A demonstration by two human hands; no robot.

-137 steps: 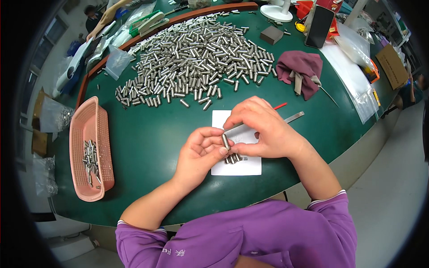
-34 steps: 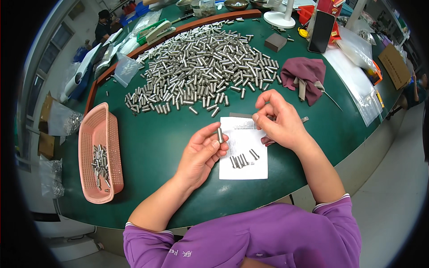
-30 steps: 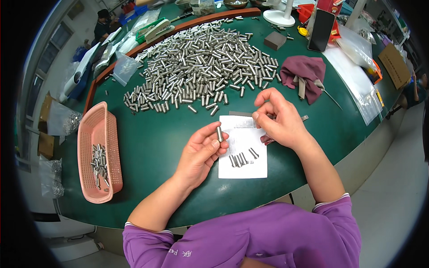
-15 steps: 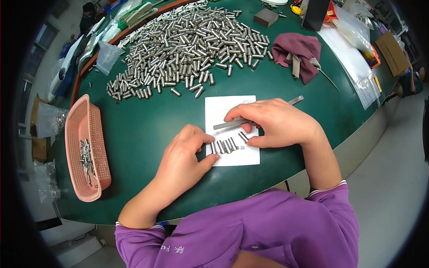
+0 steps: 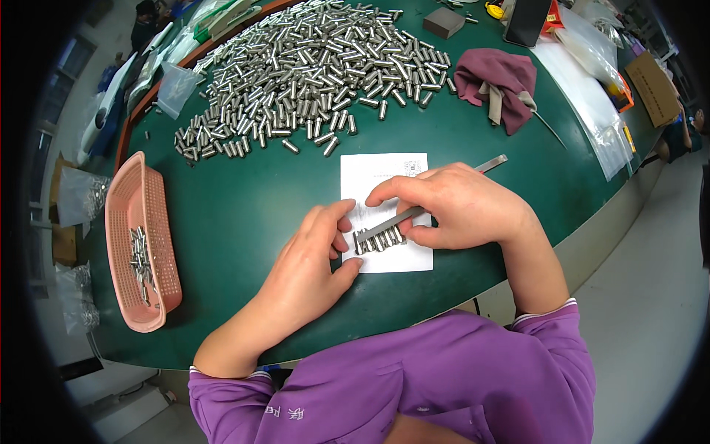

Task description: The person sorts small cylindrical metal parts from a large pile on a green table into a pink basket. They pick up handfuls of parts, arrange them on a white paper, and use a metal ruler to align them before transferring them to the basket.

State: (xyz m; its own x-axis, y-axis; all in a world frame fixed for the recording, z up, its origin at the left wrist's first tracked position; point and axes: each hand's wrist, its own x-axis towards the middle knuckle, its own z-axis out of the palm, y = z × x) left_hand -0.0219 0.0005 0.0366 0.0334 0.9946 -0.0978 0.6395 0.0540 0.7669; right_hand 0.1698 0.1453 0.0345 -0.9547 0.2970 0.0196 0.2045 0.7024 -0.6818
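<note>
On a white sheet of paper (image 5: 418,263) lies a row of several short shiny metal pins (image 5: 383,241). My right hand (image 5: 462,203) is closed around a flat grey metal bar (image 5: 388,223), which slants from the upper right down to the left. The bar's lower end reaches over the upper ends of the pins. At the left edge of the paper is my left hand (image 5: 310,248), its thumb and fingers apart beside the leftmost pin, with nothing held between them. Part of the bar is hidden under my right hand.
A large heap of metal pins (image 5: 303,74) covers the far side of the green table (image 5: 237,222). At the left stands a pink perforated basket (image 5: 168,259) with some pins inside. A maroon cloth (image 5: 492,78), a dark block (image 5: 444,22) and plastic bags (image 5: 592,52) lie at the far right.
My right hand has swung the bar's left end down onto the row, and the pins lie closer together. My left fingers have spread and moved off the leftmost pin.
</note>
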